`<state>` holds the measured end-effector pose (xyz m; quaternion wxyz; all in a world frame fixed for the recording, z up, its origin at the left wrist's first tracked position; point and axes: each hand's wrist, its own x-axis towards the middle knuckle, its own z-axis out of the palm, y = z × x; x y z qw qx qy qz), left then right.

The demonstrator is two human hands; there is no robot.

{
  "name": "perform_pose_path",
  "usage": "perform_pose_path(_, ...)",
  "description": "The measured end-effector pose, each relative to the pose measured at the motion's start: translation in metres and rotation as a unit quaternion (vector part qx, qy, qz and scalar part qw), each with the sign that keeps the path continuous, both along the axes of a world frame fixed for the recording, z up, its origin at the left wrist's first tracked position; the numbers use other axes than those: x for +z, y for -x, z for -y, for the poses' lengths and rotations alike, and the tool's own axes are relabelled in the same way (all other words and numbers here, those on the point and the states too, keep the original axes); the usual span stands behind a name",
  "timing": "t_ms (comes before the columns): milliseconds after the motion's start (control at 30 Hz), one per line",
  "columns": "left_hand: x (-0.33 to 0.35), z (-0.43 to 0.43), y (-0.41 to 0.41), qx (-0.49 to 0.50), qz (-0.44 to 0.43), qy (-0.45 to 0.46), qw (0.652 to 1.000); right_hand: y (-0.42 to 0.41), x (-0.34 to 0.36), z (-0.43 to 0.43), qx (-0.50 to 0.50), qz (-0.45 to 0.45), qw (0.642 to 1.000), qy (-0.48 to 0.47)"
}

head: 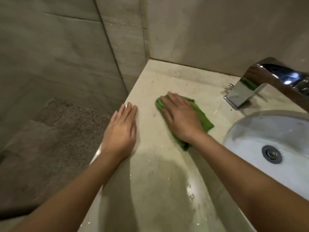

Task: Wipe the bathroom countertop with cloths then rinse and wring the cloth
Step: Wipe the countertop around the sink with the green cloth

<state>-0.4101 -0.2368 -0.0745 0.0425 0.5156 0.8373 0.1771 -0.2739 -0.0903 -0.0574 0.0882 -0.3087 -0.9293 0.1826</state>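
A green cloth [203, 117] lies flat on the pale stone countertop [167, 164], left of the sink. My right hand [180, 118] presses down on the cloth with straight fingers that point toward the back wall. At the countertop's left edge my left hand [122, 131] rests flat, palm down, holding nothing. The counter surface near me shines wet.
A white oval sink basin [242, 131] with a metal drain [271, 154] is set into the counter on the right. A chrome faucet [267, 79] stands behind it. Tiled walls close off the back and left. A brown floor mat [66, 123] lies below on the left.
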Motion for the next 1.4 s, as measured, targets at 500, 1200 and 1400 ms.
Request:
perform_pose_path(500,0.002,-0.001,0.001,0.01,0.01,-0.027,1.0,-0.022,-0.013,0.061,0.046,-0.016,0.996,-0.069)
perform_pose_path(1200,0.005,-0.001,0.0,0.017,0.009,-0.025,1.0,-0.092,-0.008,0.064,0.024,-0.011,0.999,-0.028)
perform_pose_path(1400,0.005,-0.001,0.001,0.006,0.023,-0.036,0.999,-0.102,-0.012,0.147,0.163,0.004,0.985,-0.051)
